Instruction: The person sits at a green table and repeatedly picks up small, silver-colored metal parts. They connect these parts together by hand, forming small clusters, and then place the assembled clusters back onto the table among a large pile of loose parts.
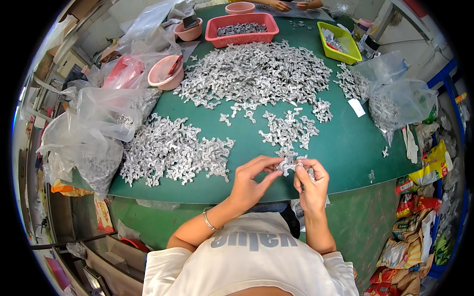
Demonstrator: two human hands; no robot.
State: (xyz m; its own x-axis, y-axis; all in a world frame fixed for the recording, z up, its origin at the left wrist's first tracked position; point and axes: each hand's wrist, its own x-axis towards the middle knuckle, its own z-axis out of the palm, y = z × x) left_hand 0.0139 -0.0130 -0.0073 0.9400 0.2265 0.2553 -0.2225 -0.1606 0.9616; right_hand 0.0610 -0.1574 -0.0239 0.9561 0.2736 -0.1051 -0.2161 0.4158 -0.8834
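Metal part (286, 166) crosswise between hands

workshop: table (345, 143) heaped metal parts (256, 74)

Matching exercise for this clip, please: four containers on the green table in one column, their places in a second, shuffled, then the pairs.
1. red basket
2. yellow tray
3. pink bowl
4. metal part

a. far right of the table
b. between left hand and right hand
c. far middle
d. left, by the plastic bags

Pairs: 1-c, 2-a, 3-d, 4-b
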